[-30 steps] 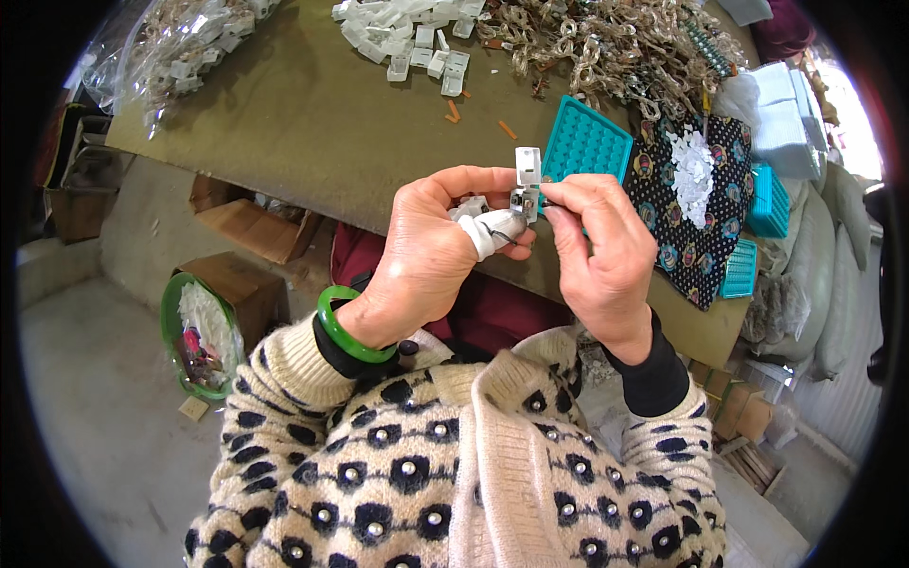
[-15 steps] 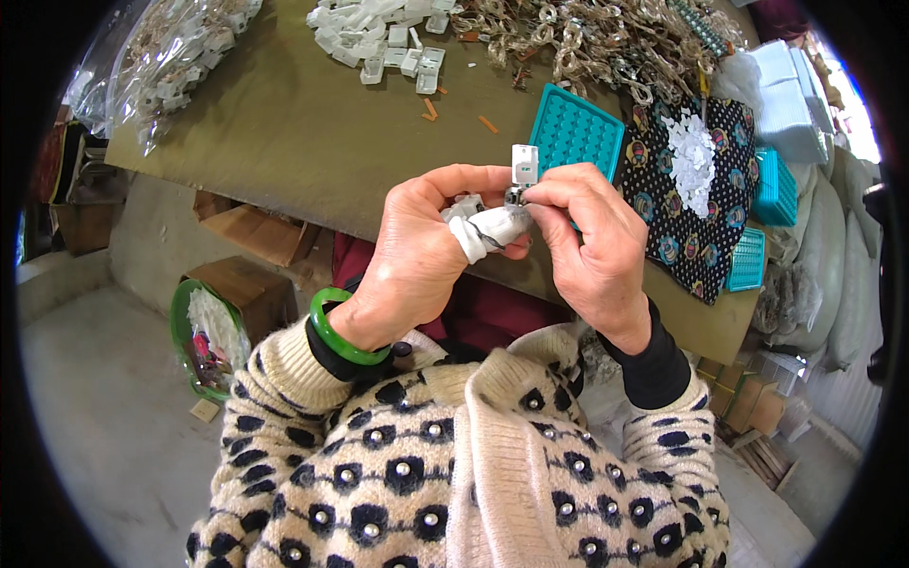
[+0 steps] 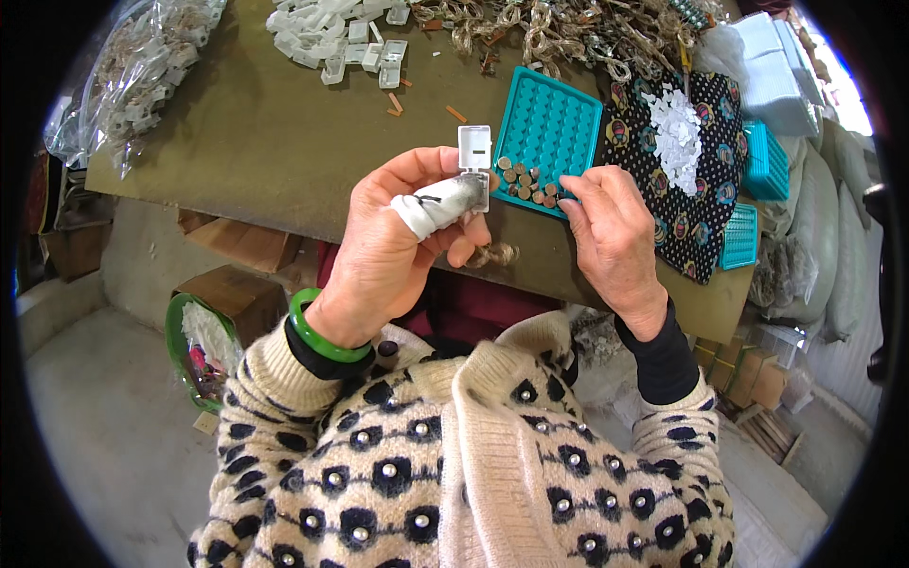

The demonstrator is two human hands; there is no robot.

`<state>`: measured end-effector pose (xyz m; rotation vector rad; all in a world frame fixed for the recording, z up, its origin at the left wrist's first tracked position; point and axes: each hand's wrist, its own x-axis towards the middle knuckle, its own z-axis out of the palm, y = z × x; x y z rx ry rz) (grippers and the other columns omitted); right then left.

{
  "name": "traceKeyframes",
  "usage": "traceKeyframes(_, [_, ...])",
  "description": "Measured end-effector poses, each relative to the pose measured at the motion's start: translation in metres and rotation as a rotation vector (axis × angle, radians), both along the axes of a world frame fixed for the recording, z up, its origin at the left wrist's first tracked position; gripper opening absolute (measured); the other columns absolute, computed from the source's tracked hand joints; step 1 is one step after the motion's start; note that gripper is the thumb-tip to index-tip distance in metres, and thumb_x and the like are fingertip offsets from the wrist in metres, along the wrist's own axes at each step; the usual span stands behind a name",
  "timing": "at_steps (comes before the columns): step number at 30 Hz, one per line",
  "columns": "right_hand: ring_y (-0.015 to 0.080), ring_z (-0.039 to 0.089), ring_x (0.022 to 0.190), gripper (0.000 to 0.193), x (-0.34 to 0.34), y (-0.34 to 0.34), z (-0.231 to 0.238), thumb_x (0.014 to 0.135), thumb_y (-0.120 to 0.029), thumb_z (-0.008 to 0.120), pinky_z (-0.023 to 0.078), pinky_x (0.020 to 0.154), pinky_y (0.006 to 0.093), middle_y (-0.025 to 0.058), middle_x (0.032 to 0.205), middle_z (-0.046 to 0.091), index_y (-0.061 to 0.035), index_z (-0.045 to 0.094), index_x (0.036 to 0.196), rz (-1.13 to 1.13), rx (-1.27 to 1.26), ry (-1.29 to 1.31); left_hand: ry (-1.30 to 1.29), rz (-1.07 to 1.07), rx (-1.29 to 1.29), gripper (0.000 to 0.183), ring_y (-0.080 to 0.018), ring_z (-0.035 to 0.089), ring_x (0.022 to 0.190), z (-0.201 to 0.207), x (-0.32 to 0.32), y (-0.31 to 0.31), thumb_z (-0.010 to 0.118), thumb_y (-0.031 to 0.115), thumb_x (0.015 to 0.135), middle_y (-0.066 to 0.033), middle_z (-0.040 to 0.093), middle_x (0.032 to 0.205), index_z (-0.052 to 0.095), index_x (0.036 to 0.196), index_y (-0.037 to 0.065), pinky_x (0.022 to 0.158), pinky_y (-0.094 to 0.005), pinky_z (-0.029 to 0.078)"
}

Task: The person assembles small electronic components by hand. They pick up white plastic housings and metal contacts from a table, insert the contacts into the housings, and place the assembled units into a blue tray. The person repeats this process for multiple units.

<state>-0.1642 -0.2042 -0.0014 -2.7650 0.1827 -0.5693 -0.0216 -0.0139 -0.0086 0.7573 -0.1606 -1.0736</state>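
Note:
My left hand (image 3: 383,222) holds a small white plastic box (image 3: 475,148) with its lid standing up. A white wrapping covers one of its fingers, which lies over the box's lower part and hides the inside. Beneath those fingers hangs a small bundle of thin coiled wire (image 3: 492,254). My right hand (image 3: 611,222) is at the near right corner of a teal tray (image 3: 551,109), thumb and forefinger brought together. Beside its fingertips several small round button cells (image 3: 538,197) lie in the tray's near end. Whether the fingertips pinch one is hard to see.
White plastic boxes (image 3: 327,33) and wire bundles (image 3: 540,28) lie along the table's far side, with a clear bag (image 3: 156,80) at far left. White flakes (image 3: 674,128) rest on a patterned cloth (image 3: 691,232) at right. More teal trays (image 3: 765,161) sit beyond it.
My right hand has left the white box and moved down to the tray's near corner. The left hand has shifted left with the box, uncovering the button cells.

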Motion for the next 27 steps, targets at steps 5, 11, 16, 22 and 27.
traceKeyframes(5, [0.0268, 0.055, 0.077, 0.025, -0.002, 0.001, -0.001, 0.071, 0.002, 0.074, 0.046, 0.068, 0.0373, 0.0087, 0.086, 0.053, -0.0006, 0.063, 0.093, 0.014, -0.026, 0.015, 0.019, -0.016, 0.002, 0.032, -0.0255, 0.071, 0.092, -0.001, 0.001, 0.003, 0.058, 0.014, 0.097, -0.0230, 0.063, 0.121, 0.056, 0.126, 0.003, 0.057, -0.0252, 0.056])
traceKeyframes(11, [0.0257, 0.056, 0.076, 0.019, 0.006, -0.003, 0.004, 0.073, 0.004, 0.071, 0.046, 0.067, 0.0364, 0.0085, 0.082, 0.054, -0.0011, 0.061, 0.088, 0.028, -0.012, 0.048, 0.101, -0.050, -0.076, 0.026, -0.0324, 0.070, 0.098, -0.001, 0.000, 0.004, 0.061, 0.010, 0.095, -0.0170, 0.066, 0.116, 0.059, 0.120, 0.004, 0.062, -0.0290, 0.060])
traceKeyframes(16, [0.0241, 0.060, 0.072, 0.013, 0.014, 0.012, 0.020, 0.079, 0.004, 0.069, 0.049, 0.064, 0.0335, 0.0093, 0.080, 0.058, -0.0008, 0.060, 0.087, -0.065, 0.400, -0.043, 0.085, -0.065, -0.134, 0.029, -0.0317, 0.068, 0.103, -0.002, 0.000, 0.008, 0.060, 0.014, 0.096, -0.0253, 0.061, 0.124, 0.057, 0.124, 0.008, 0.062, -0.0279, 0.058])
traceKeyframes(22, [0.0255, 0.062, 0.076, 0.015, 0.033, 0.045, 0.035, 0.082, 0.004, 0.069, 0.051, 0.068, 0.0317, 0.0125, 0.087, 0.062, 0.0000, 0.061, 0.094, 0.098, 0.347, -0.298, 0.144, -0.039, -0.182, 0.028, -0.0295, 0.070, 0.097, -0.006, -0.001, 0.009, 0.063, 0.013, 0.094, -0.0208, 0.065, 0.117, 0.059, 0.121, 0.008, 0.059, -0.0291, 0.056])
traceKeyframes(27, [0.0275, 0.060, 0.076, 0.021, 0.050, 0.057, 0.028, 0.079, 0.006, 0.070, 0.050, 0.065, 0.0344, 0.0129, 0.088, 0.061, 0.0000, 0.061, 0.097, 0.139, 0.181, -0.417, 0.098, 0.029, -0.195, 0.026, -0.0209, 0.069, 0.082, -0.005, -0.002, 0.011, 0.064, 0.012, 0.093, -0.0147, 0.067, 0.104, 0.061, 0.118, 0.004, 0.056, -0.0257, 0.053])
